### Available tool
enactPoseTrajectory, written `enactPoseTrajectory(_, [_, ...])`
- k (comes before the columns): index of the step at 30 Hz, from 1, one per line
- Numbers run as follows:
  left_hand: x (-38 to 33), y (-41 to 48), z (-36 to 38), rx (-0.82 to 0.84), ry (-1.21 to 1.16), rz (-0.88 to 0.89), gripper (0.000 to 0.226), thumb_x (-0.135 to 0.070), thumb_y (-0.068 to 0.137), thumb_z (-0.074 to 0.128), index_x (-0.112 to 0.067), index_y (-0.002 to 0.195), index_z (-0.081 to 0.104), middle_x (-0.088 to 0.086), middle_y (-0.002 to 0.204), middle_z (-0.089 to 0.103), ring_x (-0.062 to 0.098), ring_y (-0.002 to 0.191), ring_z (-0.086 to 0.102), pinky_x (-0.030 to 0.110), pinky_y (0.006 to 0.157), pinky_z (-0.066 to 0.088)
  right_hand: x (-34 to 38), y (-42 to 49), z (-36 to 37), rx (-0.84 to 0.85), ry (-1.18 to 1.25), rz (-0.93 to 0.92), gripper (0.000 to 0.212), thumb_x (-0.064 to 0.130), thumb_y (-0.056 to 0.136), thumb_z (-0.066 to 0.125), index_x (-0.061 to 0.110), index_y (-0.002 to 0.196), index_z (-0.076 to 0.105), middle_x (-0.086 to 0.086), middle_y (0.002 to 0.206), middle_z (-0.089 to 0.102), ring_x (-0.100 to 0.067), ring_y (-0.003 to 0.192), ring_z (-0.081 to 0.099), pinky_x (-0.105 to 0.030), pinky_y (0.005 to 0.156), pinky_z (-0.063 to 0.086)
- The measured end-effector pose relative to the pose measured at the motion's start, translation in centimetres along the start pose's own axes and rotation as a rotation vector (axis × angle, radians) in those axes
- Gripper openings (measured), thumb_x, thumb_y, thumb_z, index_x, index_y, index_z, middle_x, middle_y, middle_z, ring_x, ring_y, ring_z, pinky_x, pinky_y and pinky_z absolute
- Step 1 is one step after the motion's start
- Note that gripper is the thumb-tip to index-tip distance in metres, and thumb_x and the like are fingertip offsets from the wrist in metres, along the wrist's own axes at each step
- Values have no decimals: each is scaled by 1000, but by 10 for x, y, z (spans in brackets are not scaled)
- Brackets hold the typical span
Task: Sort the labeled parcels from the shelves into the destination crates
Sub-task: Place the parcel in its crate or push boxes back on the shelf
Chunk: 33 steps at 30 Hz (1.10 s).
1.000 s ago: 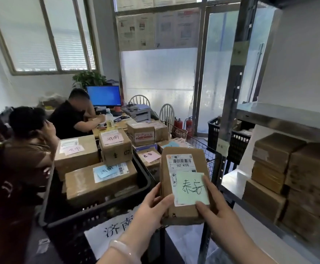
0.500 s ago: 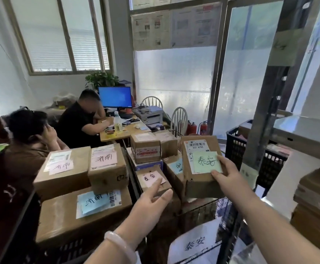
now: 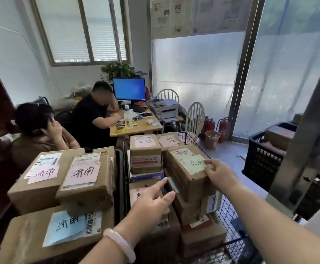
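Right hand (image 3: 219,177) gripped the green-labelled parcel (image 3: 180,168) by its corner, apparently to seat it on the wire crate (image 3: 225,212) stack. Left hand (image 3: 151,204) hovered beside it, fingers straight, empty.

Soft daylight floods in through the window (image 3: 79,29) at upper left and the frosted panels (image 3: 193,77) at centre and right, nearly washing them out. Wide-angle bending bows the frame edges. The shelf post (image 3: 305,149) at right is smeared, seemingly out of focus.
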<state>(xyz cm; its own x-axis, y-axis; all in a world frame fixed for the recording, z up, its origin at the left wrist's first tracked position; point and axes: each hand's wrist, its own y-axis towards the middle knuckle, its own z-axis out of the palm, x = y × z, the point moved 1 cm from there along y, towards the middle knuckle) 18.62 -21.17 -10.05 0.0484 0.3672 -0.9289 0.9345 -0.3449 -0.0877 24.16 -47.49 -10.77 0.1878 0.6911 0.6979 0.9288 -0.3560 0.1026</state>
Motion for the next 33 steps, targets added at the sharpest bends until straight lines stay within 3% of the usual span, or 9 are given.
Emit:
enactPoseTrajectory(2, [-1, 7, -1, 2, 82, 32, 61, -54, 92, 59, -46, 148, 36, 1, 126, 57, 11, 115, 56, 20, 96, 48, -4, -2, 3, 18, -16, 7, 32, 37, 97, 51, 34, 128, 58, -6, 132, 57, -16, 101, 48, -30, 80, 42])
enactPoseTrajectory(3, [-2, 10, -1, 6, 143, 61, 65, -56, 90, 60, -46, 149, 34, -5, 135, 53, 12, 125, 50, 30, 106, 43, -4, -4, 2, 38, -49, 7, 38, 42, 96, 51, 33, 133, 55, -5, 137, 54, -18, 110, 49, -33, 88, 42])
enactPoseTrajectory(6, [-8, 17, 1, -4, 350, 176, 75, -62, 86, 59, -47, 152, 26, -17, 153, 33, 7, 144, 27, 40, 119, 28, 1, -18, -11, 71, -162, -28, 60, 55, 91, 54, 34, 145, 40, 2, 153, 37, -19, 137, 35, -40, 108, 34])
enactPoseTrajectory(10, [-18, 20, 12, -26, 596, 286, 79, -70, 85, 52, -54, 151, 12, -14, 162, 15, 10, 149, 8, 41, 120, 18, 9, -68, -29, 18, -189, -132, 79, 60, 84, 62, 42, 150, 24, 9, 159, 23, -14, 145, 22, -39, 114, 26])
enactPoseTrajectory(14, [-30, 13, 32, -3, 691, 444, 80, -67, 87, 52, -52, 152, 7, -15, 162, 14, 8, 148, 8, 39, 122, 16, 1, -138, -39, 0, -303, -130, 98, 68, 76, 64, 47, 151, 4, 16, 161, 3, -7, 148, 3, -33, 118, 13])
enactPoseTrajectory(20, [-38, -20, 98, 139, 654, 707, 79, -66, 88, 51, -53, 152, 7, -16, 162, 13, 3, 146, 3, 32, 121, 9, -28, -248, -56, -189, -455, 31, 97, 73, 79, 55, 55, 144, -14, 27, 152, -13, 1, 143, -14, -24, 117, -5])
enactPoseTrajectory(24, [-48, -55, 154, 330, 527, 857, 78, -64, 89, 52, -54, 152, 8, -18, 162, 14, 5, 147, 6, 27, 116, 5, -37, -316, -78, -324, -503, 174, 89, 69, 82, 55, 62, 132, -18, 32, 147, -17, 16, 129, -30, -10, 103, -18])
enactPoseTrajectory(29, [-66, -100, 209, 497, 405, 976, 75, -65, 89, 50, -48, 153, 14, -14, 161, 20, 11, 149, 11, 35, 121, 16, -47, -394, -104, -464, -471, 356, 91, 63, 82, 61, 58, 145, -4, 34, 154, -10, 8, 142, -11, -29, 120, 8])
enactPoseTrajectory(33, [-68, -132, 239, 581, 415, 1007, 76, -64, 89, 52, -48, 153, 15, -11, 162, 20, 15, 149, 13, 37, 120, 17, -60, -435, -123, -545, -460, 461, 91, 61, 80, 63, 52, 149, 4, 30, 156, -4, 5, 144, -3, -28, 117, 12])
